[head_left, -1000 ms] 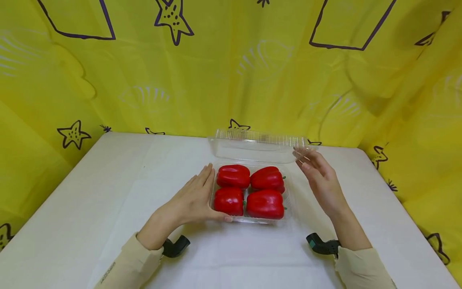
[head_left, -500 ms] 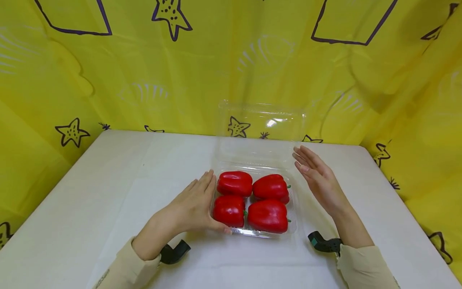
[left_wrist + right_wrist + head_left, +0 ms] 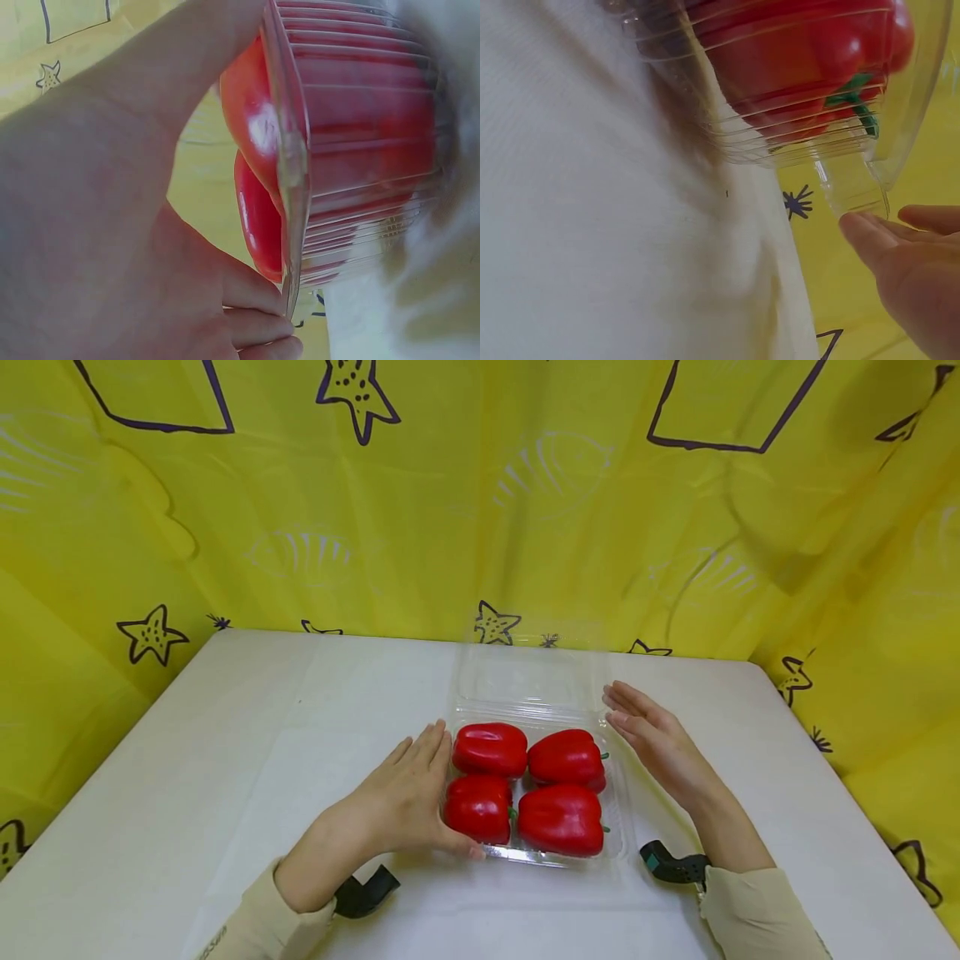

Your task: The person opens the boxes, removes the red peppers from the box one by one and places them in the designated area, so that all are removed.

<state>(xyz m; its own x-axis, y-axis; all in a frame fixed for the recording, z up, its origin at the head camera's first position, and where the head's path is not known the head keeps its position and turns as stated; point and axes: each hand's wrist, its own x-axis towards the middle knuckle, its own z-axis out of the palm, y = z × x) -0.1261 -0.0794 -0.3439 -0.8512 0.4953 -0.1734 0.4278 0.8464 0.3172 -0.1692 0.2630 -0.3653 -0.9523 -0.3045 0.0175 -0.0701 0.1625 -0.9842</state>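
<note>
Several red bell peppers (image 3: 561,819) sit in two rows in a clear plastic clamshell container (image 3: 618,827), on a white-covered table. Its transparent lid (image 3: 528,681) leans back behind the base, toward the curtain. My left hand (image 3: 401,802) rests along the container's left rim, fingers straight and thumb at the front edge; the left wrist view shows its fingertips at the rim (image 3: 294,187). At the back right corner is my right hand (image 3: 660,743), fingers extended. In the right wrist view its fingertips are right by the lid's clear edge, with a pepper's green stem (image 3: 855,99) nearby.
A yellow curtain (image 3: 420,552) with dark star drawings hangs behind and beside the white table (image 3: 300,752). Black wrist cameras (image 3: 675,866) sit on both wrists, below beige sleeves.
The lid has swung backward from upright to leaning low behind the base. The container appears slightly nearer. My right fingers, earlier at the lid's corner, have come down a little. My left hand stays at the rim.
</note>
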